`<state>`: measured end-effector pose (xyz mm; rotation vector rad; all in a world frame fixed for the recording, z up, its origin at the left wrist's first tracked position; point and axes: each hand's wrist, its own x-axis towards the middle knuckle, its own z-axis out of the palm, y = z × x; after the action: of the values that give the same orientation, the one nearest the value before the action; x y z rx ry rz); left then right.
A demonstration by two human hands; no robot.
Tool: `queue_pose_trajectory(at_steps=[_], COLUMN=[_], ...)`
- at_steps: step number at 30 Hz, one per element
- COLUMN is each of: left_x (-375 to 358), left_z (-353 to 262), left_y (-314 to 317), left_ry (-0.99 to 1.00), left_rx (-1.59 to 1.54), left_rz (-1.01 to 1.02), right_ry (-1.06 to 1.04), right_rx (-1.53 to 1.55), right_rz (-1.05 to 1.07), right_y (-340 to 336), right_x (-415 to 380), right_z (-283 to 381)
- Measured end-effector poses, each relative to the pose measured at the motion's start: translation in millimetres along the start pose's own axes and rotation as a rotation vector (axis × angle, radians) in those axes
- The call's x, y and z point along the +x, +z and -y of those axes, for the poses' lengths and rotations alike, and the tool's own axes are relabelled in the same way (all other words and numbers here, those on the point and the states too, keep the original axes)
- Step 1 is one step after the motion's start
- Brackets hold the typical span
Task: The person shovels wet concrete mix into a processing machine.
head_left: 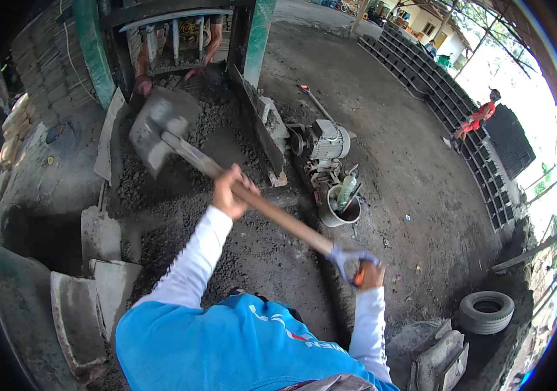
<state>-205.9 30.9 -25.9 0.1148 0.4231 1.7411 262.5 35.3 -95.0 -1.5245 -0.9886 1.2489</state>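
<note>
The dirt floor (396, 169) is wide, dark and rough. In front of the person lies a big heap of grey gravel mix (181, 215), coarse and crumbly, and it reaches up to the green steel press machine (174, 39), where another person's arm (143, 68) is working. The shovel (226, 176) is raised over this heap; its flat metal blade (161, 130) carries a little grey material. The step in hand looks like carrying a load toward the machine, so the next move probably needs a steady push forward and a tilt of the blade. The left hand (229, 192) is clenched around the long wooden shaft, and the right hand (370, 274) is grasping the end handle. Nearby stand an electric motor (327, 140), a bucket (340, 208) and an old tyre (485, 311).
</note>
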Motion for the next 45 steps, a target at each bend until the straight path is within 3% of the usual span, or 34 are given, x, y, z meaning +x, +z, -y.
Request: queue_pose_trajectory(at_steps=[2,3,4,5,7,9,11,12,13,14,16,17,19,21,23,25,27,29,31,33,35,39,41,43,45], left_x=[-19.4,-25.8,-37.0,-47.6,-65.5,-67.1,-46.3,-29.9,-10.3,11.7,69.5,82.2,101.8,80.0,31.9,-7.3,-55.8,-90.5,-118.5,-146.6,-179.1,-250.9,-291.4,-324.9,-345.2], left_z=[31.0,51.1,69.8,86.1,104.8,116.4,111.8,95.0,73.3,50.3,14.6,-0.1,1.6,33.4,86.3,154.0,211.3,244.4,259.0,273.0,275.7,312.7,344.5,384.1,410.6], left_y=[-29.3,-51.4,-66.5,-76.5,-85.1,-95.8,-101.3,-93.4,-79.8,-69.0,-101.4,-89.6,-76.4,-52.9,-19.4,-40.7,-45.2,-51.6,-65.9,-105.3,-92.4,-91.1,-99.0,-108.0,-84.1], left_ry=[-0.228,-0.317,-0.405,-0.493,-0.662,-0.706,-0.675,-0.628,-0.550,-0.478,-0.350,-0.273,-0.112,-0.162,-0.266,-0.340,-0.247,-0.121,-0.007,0.134,0.254,0.572,0.676,0.790,0.726], left_rx=[0.007,0.029,0.033,0.034,0.038,0.072,0.092,0.134,0.232,0.302,0.305,0.274,0.285,0.251,0.125,0.018,-0.019,0.001,-0.184,-0.282,-0.398,-0.549,-0.734,-0.778,-0.807], left_rz=[-0.034,-0.037,-0.065,-0.093,-0.106,-0.149,-0.184,-0.259,-0.342,-0.420,-0.313,-0.369,-0.436,-0.348,-0.298,-0.090,-0.126,-0.231,-0.439,-0.682,-0.900,-1.195,-1.190,-1.269,-1.317], right_ry=[0.053,0.218,0.322,0.316,0.494,0.544,0.566,0.529,0.539,0.482,0.338,0.319,0.228,0.257,0.250,0.374,0.453,0.575,0.393,0.293,0.193,0.041,0.048,0.028,-0.067], right_rx=[0.031,0.083,0.074,-0.087,0.186,0.083,-0.076,0.101,0.035,0.033,0.087,0.097,0.218,0.026,0.063,-0.238,-0.169,-0.061,-0.476,-0.668,-0.777,-0.743,-0.759,-0.731,-0.695], right_rz=[-0.069,-0.153,-0.054,0.003,-0.115,-0.138,-0.168,-0.147,-0.160,-0.148,-0.001,0.119,0.185,0.087,-0.047,-0.186,-0.188,-0.252,0.102,0.352,0.541,0.910,1.059,1.268,1.531], right_y=[-35.9,-55.0,-112.5,-143.9,-165.6,-177.1,-147.0,-140.0,-79.5,-48.7,6.0,17.9,52.3,-10.0,-78.1,-135.3,-201.3,-221.1,-202.5,-152.2,-104.7,-34.8,5.9,29.6,41.6], right_x=[-23.7,-43.9,-39.7,-55.8,-92.2,-111.8,-145.7,-127.6,-135.9,-126.7,-121.9,-114.3,-129.0,-81.9,-25.3,26.9,87.9,145.7,181.3,197.1,216.6,248.2,201.9,174.3,126.7], right_z=[-76.5,-105.8,-178.8,-201.2,-223.9,-218.2,-171.1,-212.0,-146.2,-144.6,-106.9,-97.1,8.8,-7.6,-30.2,-48.6,-103.6,-119.2,-110.1,-80.5,-70.1,-77.4,-8.4,15.6,43.7])
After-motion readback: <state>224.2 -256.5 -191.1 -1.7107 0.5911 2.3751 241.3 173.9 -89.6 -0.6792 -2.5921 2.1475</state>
